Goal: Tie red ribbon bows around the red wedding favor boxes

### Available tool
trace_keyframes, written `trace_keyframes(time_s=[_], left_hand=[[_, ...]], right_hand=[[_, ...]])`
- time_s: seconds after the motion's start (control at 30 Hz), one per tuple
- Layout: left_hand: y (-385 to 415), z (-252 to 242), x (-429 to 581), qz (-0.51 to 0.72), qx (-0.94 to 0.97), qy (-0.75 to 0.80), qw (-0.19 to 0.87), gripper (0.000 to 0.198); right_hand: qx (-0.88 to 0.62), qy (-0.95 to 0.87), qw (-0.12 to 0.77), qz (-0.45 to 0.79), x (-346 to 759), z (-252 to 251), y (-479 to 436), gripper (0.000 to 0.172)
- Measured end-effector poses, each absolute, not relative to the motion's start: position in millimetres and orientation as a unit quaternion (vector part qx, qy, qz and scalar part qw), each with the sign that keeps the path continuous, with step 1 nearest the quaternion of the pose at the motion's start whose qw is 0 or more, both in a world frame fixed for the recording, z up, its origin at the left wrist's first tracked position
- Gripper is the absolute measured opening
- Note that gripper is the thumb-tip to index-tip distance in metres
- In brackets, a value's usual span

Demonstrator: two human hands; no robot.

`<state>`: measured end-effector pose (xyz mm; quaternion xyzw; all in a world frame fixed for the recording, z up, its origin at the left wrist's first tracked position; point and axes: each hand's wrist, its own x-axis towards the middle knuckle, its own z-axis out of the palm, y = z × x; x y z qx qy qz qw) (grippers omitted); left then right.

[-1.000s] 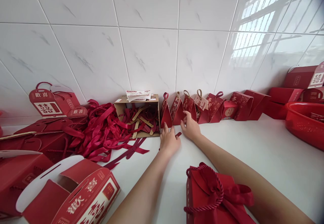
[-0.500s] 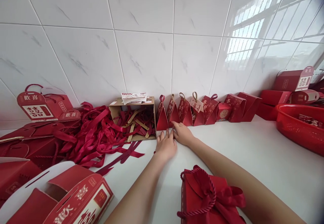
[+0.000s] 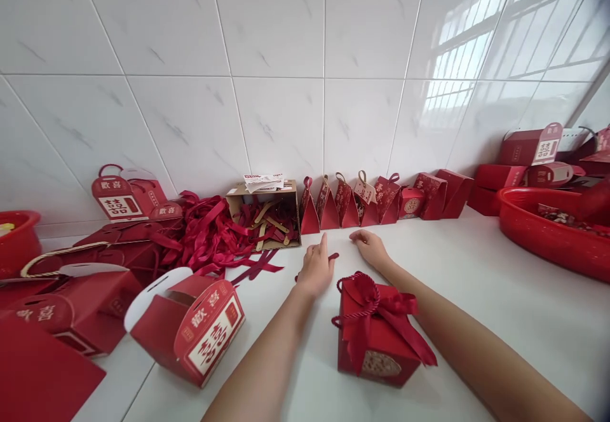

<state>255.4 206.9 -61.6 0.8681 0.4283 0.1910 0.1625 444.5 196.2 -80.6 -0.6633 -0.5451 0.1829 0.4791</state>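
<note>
My left hand (image 3: 316, 267) is over the white table with its index finger pointing forward and the other fingers curled around a dark red strap (image 3: 334, 256). One end of that strap sticks out on the right side of the hand. To its right, my right hand (image 3: 372, 248) rests near the table surface, fingers loosely bent and apart from any object. Between my forearms stands a red gift box (image 3: 376, 339) with a twisted rope handle and a ribbon bow. In front of both hands, several small red favour boxes (image 3: 344, 209) with loops line the wall.
An open cardboard box (image 3: 263, 218) of dark red and gold straps lies on its side beside a heap of red ribbon (image 3: 204, 234). An open red carton (image 3: 190, 323) stands at left among others. A red plastic basket (image 3: 553, 238) is at right.
Both hands have drawn back from the row of small boxes and moved apart. The view has shifted, bringing more of the bowed gift box and a red tub at far left into sight.
</note>
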Motion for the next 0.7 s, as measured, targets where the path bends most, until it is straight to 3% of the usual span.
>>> trace_keyframes(time_s=[0.2, 0.4, 0.47, 0.57, 0.63, 0.7], left_hand=[[166.7, -58.2, 230.5, 0.195, 0.861, 0.438, 0.169, 0.067], [134.4, -61.4, 204.2, 0.214, 0.842, 0.468, 0.161, 0.063], [128.2, -63.5, 199.4, 0.221, 0.841, 0.466, 0.161, 0.062], [123.9, -64.1, 195.1, 0.230, 0.843, 0.457, 0.165, 0.061], [123.0, -63.0, 192.9, 0.234, 0.843, 0.455, 0.170, 0.061], [122.6, -61.5, 190.9, 0.235, 0.840, 0.456, 0.176, 0.061]], right_hand=[[-0.626, -0.482, 0.564, 0.242, 437.3, -74.7, 100.9, 0.020], [-0.635, -0.464, 0.602, 0.136, 417.1, -30.8, 11.5, 0.026], [-0.619, -0.570, 0.539, 0.049, 400.6, -23.2, -9.9, 0.030], [-0.603, -0.719, 0.331, -0.103, 374.8, -33.8, -26.2, 0.060], [-0.615, -0.729, 0.249, -0.170, 365.0, -47.9, -22.1, 0.058], [-0.633, -0.719, 0.220, -0.184, 363.6, -58.1, -5.2, 0.053]])
